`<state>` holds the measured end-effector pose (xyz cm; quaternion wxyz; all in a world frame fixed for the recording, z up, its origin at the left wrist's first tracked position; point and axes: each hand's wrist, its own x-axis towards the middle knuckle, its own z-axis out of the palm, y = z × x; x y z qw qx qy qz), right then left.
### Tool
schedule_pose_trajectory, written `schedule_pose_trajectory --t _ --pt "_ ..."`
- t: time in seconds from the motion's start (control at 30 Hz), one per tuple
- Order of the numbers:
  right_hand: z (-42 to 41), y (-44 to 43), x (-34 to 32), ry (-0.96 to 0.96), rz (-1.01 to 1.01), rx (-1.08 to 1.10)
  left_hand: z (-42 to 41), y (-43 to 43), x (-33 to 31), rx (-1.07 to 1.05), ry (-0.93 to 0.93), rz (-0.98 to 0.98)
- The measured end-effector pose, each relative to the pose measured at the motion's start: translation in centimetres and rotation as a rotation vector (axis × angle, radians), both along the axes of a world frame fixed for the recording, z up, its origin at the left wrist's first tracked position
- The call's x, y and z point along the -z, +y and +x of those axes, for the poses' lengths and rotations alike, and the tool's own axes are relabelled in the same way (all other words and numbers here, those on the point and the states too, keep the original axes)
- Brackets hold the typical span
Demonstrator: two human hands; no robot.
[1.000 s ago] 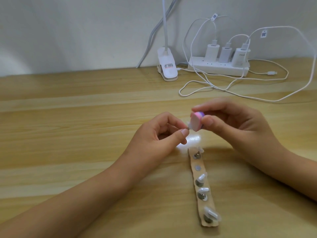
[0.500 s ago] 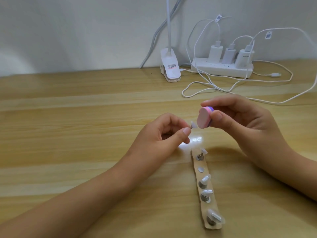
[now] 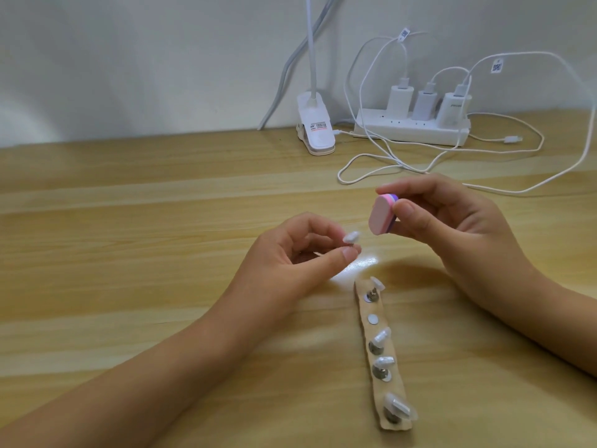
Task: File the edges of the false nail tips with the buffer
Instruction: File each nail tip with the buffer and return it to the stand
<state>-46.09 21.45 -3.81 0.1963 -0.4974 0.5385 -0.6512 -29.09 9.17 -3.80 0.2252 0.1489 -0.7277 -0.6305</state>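
- Your left hand (image 3: 284, 253) has its fingers curled in, and one small clear nail tip (image 3: 448, 237) pokes out just above your thumb.
- The hold itself is hidden behind the fingers; it looks like a pinch from below, but you cannot tell exactly which fingers grip it.
- Your right hand (image 3: 452, 227) pinches the buffer (image 3: 381, 215), thumb on the near side and fingers over the top.
- The buffer is a small oval block, with its pink face turned toward the nail tip and a purple layer behind it.
- The two hands are apart: the buffer sits at about 1 o'clock from the nail tip, near it but not touching.
- Both hands are lifted off the wooden table (image 3: 129, 221).
- A tan strip (image 3: 384, 360) lies flat on the table at about 5 o'clock from your left hand, running toward you.
- Four other nail tips (image 3: 382, 336) stand on small metal bases along the strip.
- One bare metal disc (image 3: 372, 318) shows in the second place from the far end.
- At 12 o'clock, against the wall, stand a white lamp clip (image 3: 315, 124) and a white power strip (image 3: 410, 130).
- Three chargers (image 3: 400, 98) are plugged into the power strip, and white cables (image 3: 387, 169) loop across the table.
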Motion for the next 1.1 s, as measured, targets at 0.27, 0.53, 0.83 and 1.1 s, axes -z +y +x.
schedule_pose_trajectory --t 0.27,0.53,0.83,1.1 --pt "0.2 0.0 -0.2 -0.024 0.02 -0.019 0.7 0.3 0.0 0.184 -0.063 -0.416" --pt "0.3 -0.1 -0.3 -0.031 0.049 0.023 0.5 0.8 0.5 0.07 -0.104 -0.729" --pt "0.2 0.0 -0.4 -0.048 0.053 0.03 1.1 0.4 -0.3 0.263 -0.072 -0.773" --pt "0.3 -0.1 -0.4 -0.046 0.057 0.041 1.3 0.7 -0.3 0.305 -0.125 -0.72"
